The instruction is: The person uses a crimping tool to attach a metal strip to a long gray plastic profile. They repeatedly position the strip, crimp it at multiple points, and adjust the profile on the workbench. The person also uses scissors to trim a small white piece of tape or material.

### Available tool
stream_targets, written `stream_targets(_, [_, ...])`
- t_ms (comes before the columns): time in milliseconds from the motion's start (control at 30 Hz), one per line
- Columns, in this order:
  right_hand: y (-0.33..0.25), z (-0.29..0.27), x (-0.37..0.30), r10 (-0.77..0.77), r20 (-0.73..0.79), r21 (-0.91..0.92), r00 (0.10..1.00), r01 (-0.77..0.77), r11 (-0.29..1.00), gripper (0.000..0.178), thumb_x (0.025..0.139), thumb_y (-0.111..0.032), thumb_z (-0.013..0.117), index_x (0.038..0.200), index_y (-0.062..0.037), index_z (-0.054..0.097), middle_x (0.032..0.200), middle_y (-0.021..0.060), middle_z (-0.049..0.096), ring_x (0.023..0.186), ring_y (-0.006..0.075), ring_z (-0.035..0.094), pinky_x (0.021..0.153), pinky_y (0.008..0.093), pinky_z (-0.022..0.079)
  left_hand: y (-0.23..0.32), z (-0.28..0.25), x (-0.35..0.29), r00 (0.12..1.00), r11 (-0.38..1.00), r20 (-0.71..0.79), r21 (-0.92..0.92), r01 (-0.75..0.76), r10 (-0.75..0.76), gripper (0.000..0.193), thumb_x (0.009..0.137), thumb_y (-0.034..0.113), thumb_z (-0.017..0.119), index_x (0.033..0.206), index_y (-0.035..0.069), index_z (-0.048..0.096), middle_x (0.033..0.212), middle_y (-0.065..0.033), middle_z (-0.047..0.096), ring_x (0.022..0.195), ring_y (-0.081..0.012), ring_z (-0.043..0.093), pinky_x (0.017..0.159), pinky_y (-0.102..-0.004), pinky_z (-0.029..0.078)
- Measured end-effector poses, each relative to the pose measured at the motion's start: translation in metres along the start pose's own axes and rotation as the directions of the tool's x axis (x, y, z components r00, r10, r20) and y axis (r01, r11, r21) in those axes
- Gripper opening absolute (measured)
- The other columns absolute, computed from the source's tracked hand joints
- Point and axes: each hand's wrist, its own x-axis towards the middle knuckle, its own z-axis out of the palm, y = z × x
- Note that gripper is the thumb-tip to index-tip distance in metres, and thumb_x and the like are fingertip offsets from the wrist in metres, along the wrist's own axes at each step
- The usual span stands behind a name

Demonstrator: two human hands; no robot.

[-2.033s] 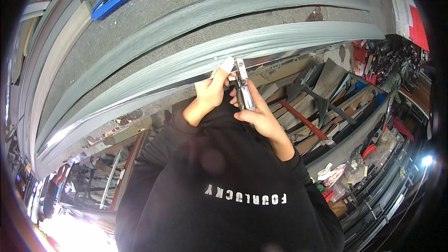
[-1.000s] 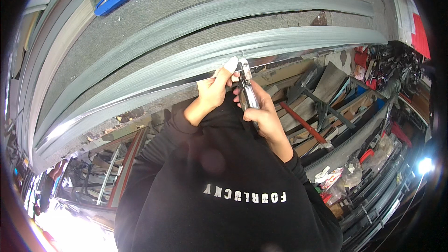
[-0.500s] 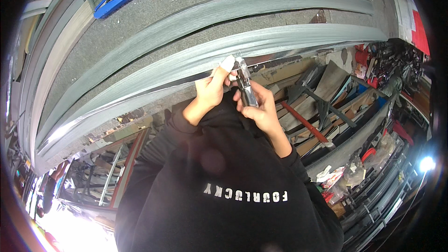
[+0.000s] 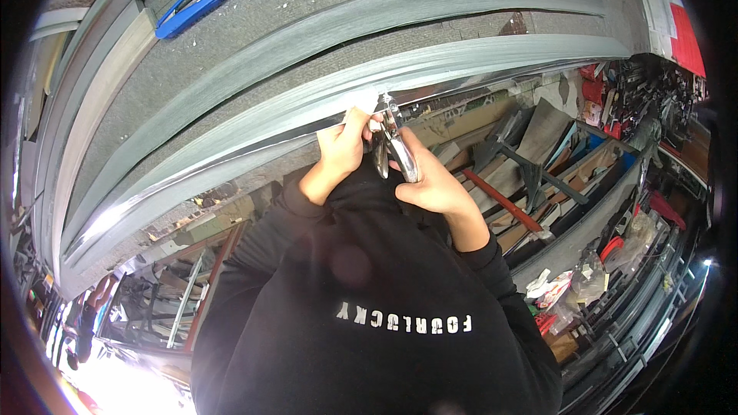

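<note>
Shiny silver metal hand tool with two spread handles (image 4: 400, 152), shaped like pliers: located near picture centre, head pointing toward 12 o'clock at the near edge of the long, pale grey-green stacked strips (image 4: 492, 48). Right hand (image 4: 430, 184), at the tool's 5 o'clock, has fingers wrapped on its handles. Left hand (image 4: 342, 144), at its 9 o'clock, fingers narrow; grip cannot be told. Blue long-handled tool (image 4: 190, 14) lies at 10 o'clock.

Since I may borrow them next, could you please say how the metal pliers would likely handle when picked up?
The pliers look mostly metal, so probably stiff and fairly heavy for their size. Their shiny handles may feel slippery; spread apart, they might swing.
</note>
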Motion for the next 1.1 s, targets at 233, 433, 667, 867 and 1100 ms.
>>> stream_targets(233, [0.010,0.000,-0.024,-0.049,-0.046,0.141,0.998,0.055,0.988,0.088,0.065,-0.011,0.066,0.144,0.0034,0.028,0.124,0.0105,0.049,0.112,0.0184,0.052,0.099,0.0303,0.040,0.000,0.004,0.008,0.999,0.999,-0.004,0.004,-0.046,0.046,0.024,0.098,0.020,0.056,0.098,-0.002,0.065,0.075,-0.0075,0.066,0.055,-0.0089,0.053,0.049,-0.0224,0.042])
stream_targets(433, [-0.004,-0.018,-0.046,-0.008,-0.160,0.241,0.987,0.047,0.969,0.095,0.057,-0.015,0.067,0.144,0.0011,0.033,0.122,0.0078,0.050,0.110,0.0175,0.053,0.098,0.0280,0.041,0.007,0.008,0.007,0.999,1.000,-0.038,0.024,-0.002,0.003,0.028,0.098,0.024,0.057,0.091,-0.002,0.065,0.078,-0.0083,0.066,0.056,-0.0086,0.054,0.052,-0.0224,0.042])
stream_targets(667, [0.011,-0.048,-0.030,-0.107,0.079,-0.006,0.991,0.107,0.994,0.097,0.061,-0.023,0.075,0.146,-0.0017,0.032,0.126,0.0053,0.048,0.111,0.0157,0.050,0.093,0.0280,0.042,0.002,0.005,0.010,0.994,0.995,-0.096,0.093,-0.045,0.054,0.027,0.094,0.023,0.061,0.082,-0.001,0.067,0.068,-0.0072,0.065,0.051,-0.0110,0.055,0.050,-0.0239,0.043])
stream_targets(867, [-0.007,-0.048,-0.002,-0.355,0.257,0.247,0.899,0.294,0.923,0.101,0.060,-0.017,0.075,0.148,-0.0017,0.027,0.145,0.0135,0.040,0.119,0.0247,0.051,0.101,0.0433,0.041,0.006,0.009,0.004,0.958,0.934,-0.245,0.280,0.220,-0.152,0.031,0.095,0.027,0.055,0.086,0.003,0.073,0.070,-0.0065,0.069,0.061,-0.0141,0.065,0.058,-0.0312,0.053])
stream_targets(1100, [-0.033,-0.050,0.037,-0.407,0.304,0.563,0.861,0.182,0.806,0.103,0.053,-0.012,0.064,0.147,0.0025,0.025,0.127,0.0182,0.046,0.108,0.0312,0.052,0.089,0.0475,0.046,0.015,0.024,-0.002,0.986,0.990,-0.141,0.118,-0.075,0.091,0.038,0.094,0.035,0.060,0.083,-0.001,0.069,0.060,-0.0029,0.063,0.052,-0.0094,0.057,0.048,-0.0243,0.044])
